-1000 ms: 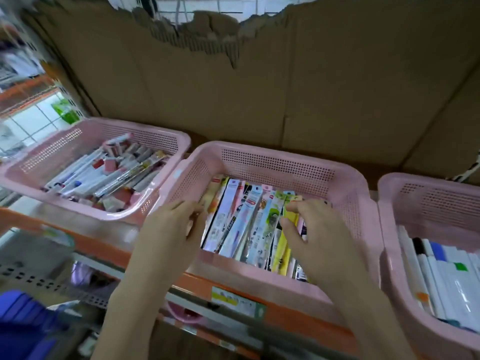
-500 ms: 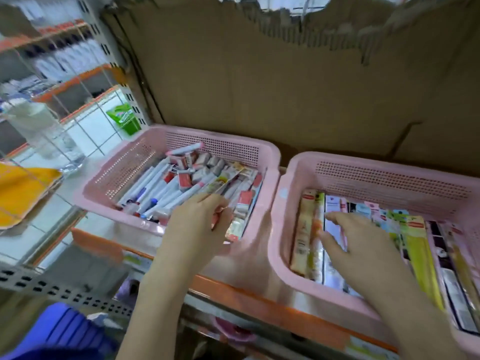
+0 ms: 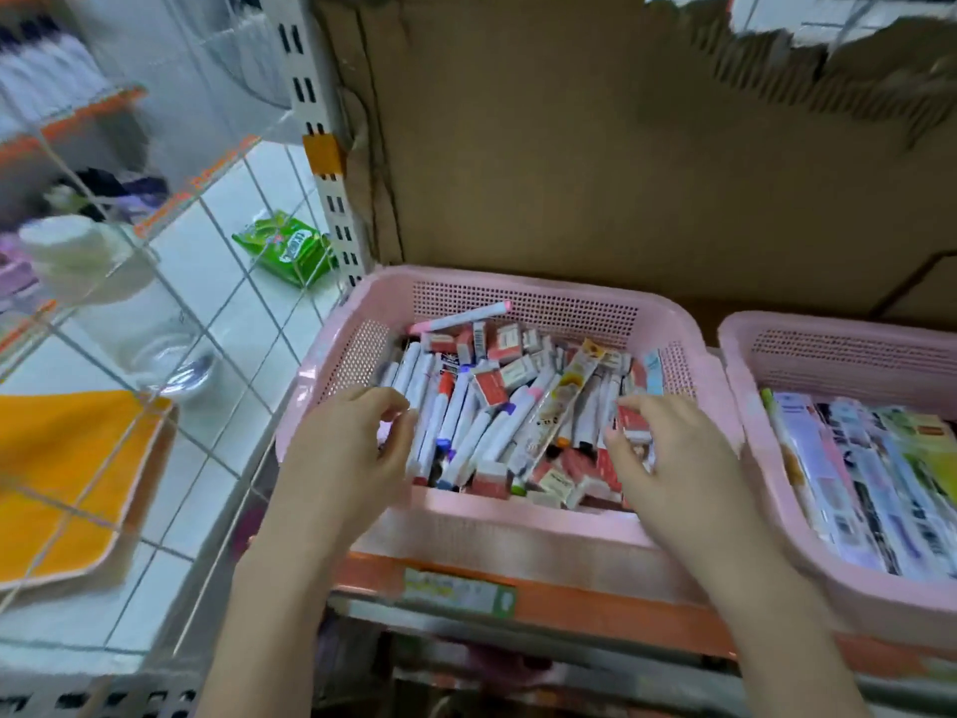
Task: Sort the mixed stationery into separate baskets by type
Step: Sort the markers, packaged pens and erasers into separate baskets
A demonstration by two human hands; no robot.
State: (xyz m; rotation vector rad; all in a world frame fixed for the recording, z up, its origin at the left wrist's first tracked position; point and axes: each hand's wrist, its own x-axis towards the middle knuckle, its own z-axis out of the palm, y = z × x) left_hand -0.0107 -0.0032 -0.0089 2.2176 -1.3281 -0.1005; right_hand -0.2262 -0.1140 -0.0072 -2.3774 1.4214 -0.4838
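A pink basket [image 3: 518,515] on the shelf holds a mix of white markers [image 3: 466,432], red and white eraser boxes [image 3: 489,388] and one long flat pen pack [image 3: 556,412] lying slantwise on top. My left hand [image 3: 347,453] hovers over the basket's left side with loosely curled fingers touching the markers and nothing in its grasp. At the basket's right side, my right hand [image 3: 673,463] pinches a red eraser box [image 3: 634,423] between thumb and fingers. A second pink basket [image 3: 828,329] on the right holds flat packaged pens [image 3: 870,474] laid side by side.
A torn cardboard sheet [image 3: 621,147] backs the shelf. The shelf's orange front edge [image 3: 595,603] carries a price label. To the left are a wire rack [image 3: 103,313], a glass jar [image 3: 160,344], an orange mat [image 3: 62,474] and a green packet [image 3: 285,246] on white tiles.
My view has swung left from the pen-pack basket to the mixed basket. Both hands moved across into it; the right hand left the pen packs and took hold of an eraser box.
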